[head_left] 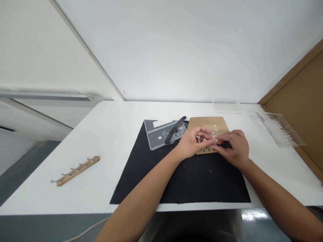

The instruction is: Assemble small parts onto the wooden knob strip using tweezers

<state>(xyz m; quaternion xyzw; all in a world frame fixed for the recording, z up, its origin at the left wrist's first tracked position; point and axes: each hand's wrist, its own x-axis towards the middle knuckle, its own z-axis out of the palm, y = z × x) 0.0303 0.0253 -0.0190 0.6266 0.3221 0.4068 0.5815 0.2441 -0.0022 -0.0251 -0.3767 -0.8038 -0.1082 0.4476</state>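
My left hand (pixel 194 140) and my right hand (pixel 234 148) meet fingertip to fingertip above the black mat. Both are closed in a pinch. Whatever lies between the fingertips is too small and too covered to make out. Just below them a wooden strip with round metal pieces (pixel 207 150) shows in part. Behind the hands lies a tan card or board (pixel 205 121) with several small white spots or pieces on it. Left of my left hand sits a clear plastic case (pixel 155 140) with several clear nail-tip-like pieces, and a black curved stick (pixel 174 131) rests across it.
A second wooden strip with metal stems (pixel 78 170) lies on the white table (pixel 106 134) at left. At right is a clear tray of pointed translucent pieces (pixel 280 129). A clear shallow box (pixel 227 107) stands at the back. The black mat (pixel 202 185) reaches the front edge.
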